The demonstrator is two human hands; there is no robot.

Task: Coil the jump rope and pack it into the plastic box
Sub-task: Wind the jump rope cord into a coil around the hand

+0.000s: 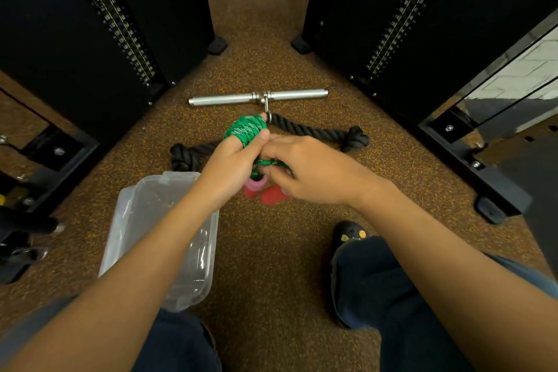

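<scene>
The green jump rope (246, 129) is wound in several turns around the fingers of my left hand (232, 163), with the thumb pressing on the coil. My right hand (302, 169) pinches a free stretch of the green rope just below the coil. The rope's pink and red handles (265, 190) hang under both hands, partly hidden by them. A clear plastic box (163, 235) with no lid stands on the floor at the lower left, under my left forearm, with nothing visible inside.
A steel bar handle (256, 96) and a thick black rope attachment (332, 133) lie on the speckled brown floor beyond my hands. Black weight-stack machines (90, 24) stand at the left and right. My shoe (347, 235) and knees are at the bottom.
</scene>
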